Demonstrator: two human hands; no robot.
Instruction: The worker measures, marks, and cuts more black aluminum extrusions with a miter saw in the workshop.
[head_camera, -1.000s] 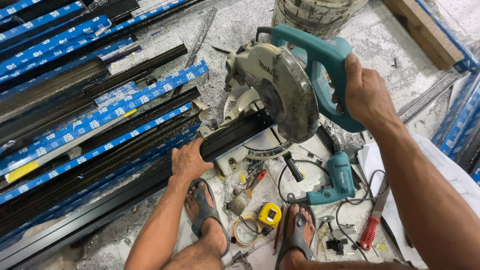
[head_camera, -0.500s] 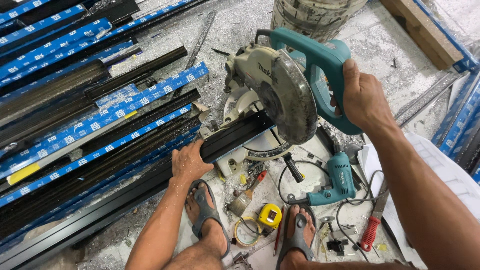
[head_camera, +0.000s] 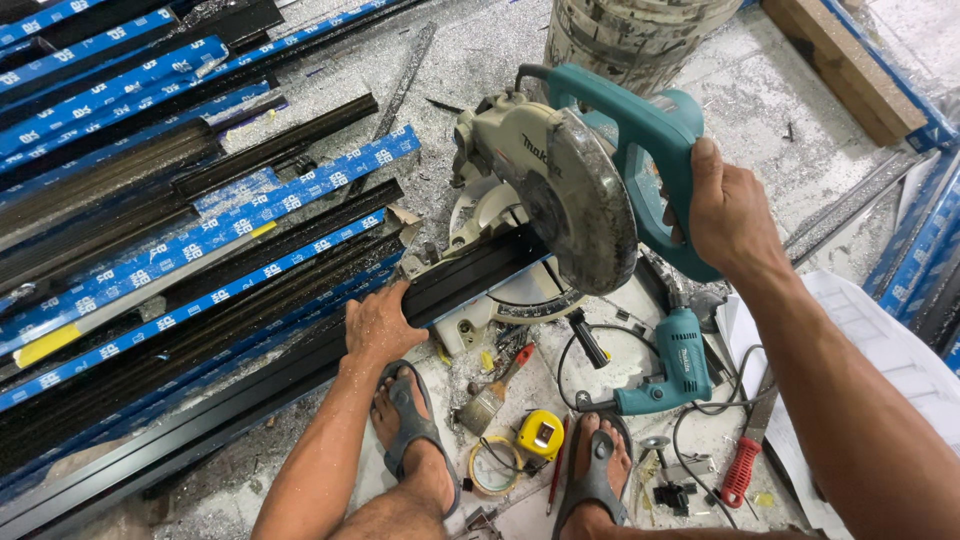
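Fingers of the right hand (head_camera: 735, 215) stay wrapped around the teal handle of the mitre saw (head_camera: 570, 190), whose blade head has barely moved, while the left hand (head_camera: 380, 325) has slid slightly along the black aluminium profile (head_camera: 470, 280), pressing it flat on the saw base, fingers spread over its top.
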